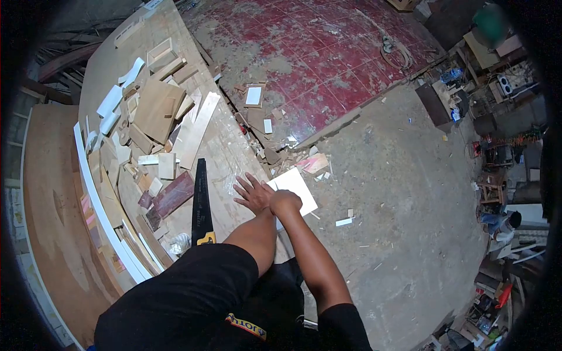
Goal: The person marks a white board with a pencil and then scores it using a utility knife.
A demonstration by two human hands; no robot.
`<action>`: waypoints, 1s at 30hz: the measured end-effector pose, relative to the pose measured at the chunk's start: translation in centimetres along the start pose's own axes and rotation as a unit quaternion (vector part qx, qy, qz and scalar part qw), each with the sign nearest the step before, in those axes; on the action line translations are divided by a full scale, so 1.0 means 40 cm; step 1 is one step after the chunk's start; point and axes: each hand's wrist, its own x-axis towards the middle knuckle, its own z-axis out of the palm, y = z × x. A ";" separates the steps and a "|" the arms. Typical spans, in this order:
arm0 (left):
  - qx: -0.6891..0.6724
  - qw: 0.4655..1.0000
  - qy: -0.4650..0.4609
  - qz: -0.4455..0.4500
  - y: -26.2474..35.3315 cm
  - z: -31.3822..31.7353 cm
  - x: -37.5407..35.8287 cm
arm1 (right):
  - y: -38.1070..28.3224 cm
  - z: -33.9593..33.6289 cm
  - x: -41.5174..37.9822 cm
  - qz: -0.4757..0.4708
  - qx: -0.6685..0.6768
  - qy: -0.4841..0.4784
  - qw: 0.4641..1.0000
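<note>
The strip of table (233,159) between the black saw (201,196) and the left grip (254,194) offers a low passage, narrowing at the far side beside the pale plank (198,133); left of the saw, heaped wood pieces (156,111) block any low sweep; the right grip (286,202) and white panel (297,182) obstruct the table's right edge; farther right, above the floor (398,193), a hand could swing freely.

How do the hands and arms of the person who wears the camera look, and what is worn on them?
The left hand and right hand wear no gloves. Both forearms are bare below short black sleeves. A small lettered marking with yellow shows on the black clothing.
</note>
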 end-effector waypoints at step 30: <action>0.020 1.000 -0.007 0.008 -0.006 0.030 0.004 | -0.010 -0.015 -0.009 -0.047 -0.075 -0.021 0.996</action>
